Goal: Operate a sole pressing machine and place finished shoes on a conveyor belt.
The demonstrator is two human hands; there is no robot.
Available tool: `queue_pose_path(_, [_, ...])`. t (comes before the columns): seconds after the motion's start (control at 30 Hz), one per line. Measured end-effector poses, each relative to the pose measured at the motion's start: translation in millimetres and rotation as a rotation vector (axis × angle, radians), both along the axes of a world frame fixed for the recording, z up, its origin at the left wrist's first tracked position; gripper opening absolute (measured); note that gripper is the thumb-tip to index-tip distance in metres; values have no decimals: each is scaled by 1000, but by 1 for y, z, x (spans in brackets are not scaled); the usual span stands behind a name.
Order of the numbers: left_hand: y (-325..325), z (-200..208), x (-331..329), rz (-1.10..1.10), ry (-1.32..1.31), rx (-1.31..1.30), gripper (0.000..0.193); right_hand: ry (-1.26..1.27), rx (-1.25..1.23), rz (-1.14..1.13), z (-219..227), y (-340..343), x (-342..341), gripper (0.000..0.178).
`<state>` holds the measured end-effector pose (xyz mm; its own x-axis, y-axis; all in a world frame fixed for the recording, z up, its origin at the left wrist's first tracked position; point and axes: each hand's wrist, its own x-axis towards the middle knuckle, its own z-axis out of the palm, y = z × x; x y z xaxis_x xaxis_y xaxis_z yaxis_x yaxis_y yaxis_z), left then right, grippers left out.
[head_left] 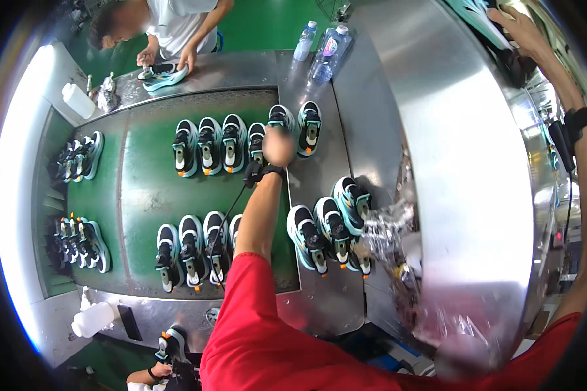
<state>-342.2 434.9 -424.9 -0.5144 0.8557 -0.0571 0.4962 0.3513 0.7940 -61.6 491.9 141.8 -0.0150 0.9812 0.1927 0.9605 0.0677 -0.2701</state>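
Black-and-white shoe (pixel 281 115) is partly covered by the blurred left hand (pixel 279 149) at the right edge of the green belt (pixel 147 195); whether that hand's fingers are together or apart cannot be told. At the upper right, a pale teal shoe (pixel 474 19) is gripped by the right hand (pixel 520 31), fingers clamped on it.
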Motion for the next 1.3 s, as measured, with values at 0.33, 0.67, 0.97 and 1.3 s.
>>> queue_pose_path(0.33, [-37, -30, 53, -156, 135, 158, 83, 847, -597, 497, 3, 3, -3, 58])
queue_pose_path(0.67, [-324, 91, 68, -795, -589, 4, 31, 238, 272, 309, 39, -240, 38, 42])
queue_pose_path(0.97, [-400, 367, 254, -1249, -2064, -793, 105, 53, -44, 485, 30, -523, 163, 48])
queue_pose_path(1.3, [-589, 387, 431, -1688, -1709, -738, 58, 1143, 754, -689, -115, -848, 210, 54])
